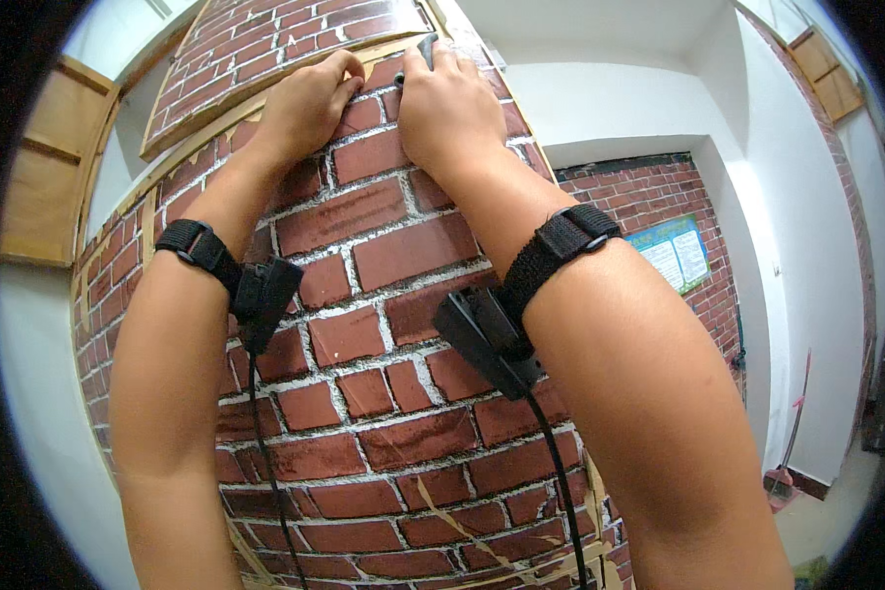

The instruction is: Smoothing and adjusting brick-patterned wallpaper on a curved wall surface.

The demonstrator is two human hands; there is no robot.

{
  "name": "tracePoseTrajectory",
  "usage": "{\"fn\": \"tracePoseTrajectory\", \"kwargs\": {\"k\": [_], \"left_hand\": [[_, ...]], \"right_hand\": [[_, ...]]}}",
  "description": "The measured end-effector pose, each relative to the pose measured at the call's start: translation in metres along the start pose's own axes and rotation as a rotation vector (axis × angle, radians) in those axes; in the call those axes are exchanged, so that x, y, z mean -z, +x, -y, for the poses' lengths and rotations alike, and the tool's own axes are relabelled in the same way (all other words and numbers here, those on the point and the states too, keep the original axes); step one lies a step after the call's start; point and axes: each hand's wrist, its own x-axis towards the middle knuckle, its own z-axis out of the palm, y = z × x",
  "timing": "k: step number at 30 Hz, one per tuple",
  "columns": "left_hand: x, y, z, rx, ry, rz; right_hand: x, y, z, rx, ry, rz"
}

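Note:
Before me rises a panel covered in brick-patterned paper, with a bare wooden strip along its upper edge. My right hand presses flat near the panel's top right. Bits of a dark grey, soft-looking item, likely a cloth, stick out between and beside its fingers; the rest is hidden under the palm. To its left, my left hand rests against the panel just below the strip, fingers curled and thumb near the index finger. Whether anything is pinched there cannot be seen.
Black strapped devices on both forearms, left and right, trail cables down across the panel. Above the strip is a second brick-patterned board. An open wooden door stands at left. A long-handled dustpan leans by the right wall.

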Motion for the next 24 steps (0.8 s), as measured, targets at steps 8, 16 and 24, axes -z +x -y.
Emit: {"fn": "tracePoseTrajectory", "kwargs": {"k": [8,16,24], "left_hand": [[0.001,0.000,-0.006,0.000,0.007,0.039],[0.002,0.003,-0.001,-0.094,0.046,0.050],[0.002,0.007,0.028,-0.054,-0.264,-0.263]], "right_hand": [[0.002,-0.001,-0.002,0.015,-0.008,0.006],[0.006,-0.002,-0.006,0.025,0.000,-0.004],[0.007,0.000,-0.006,0.029,0.000,-0.001]]}}
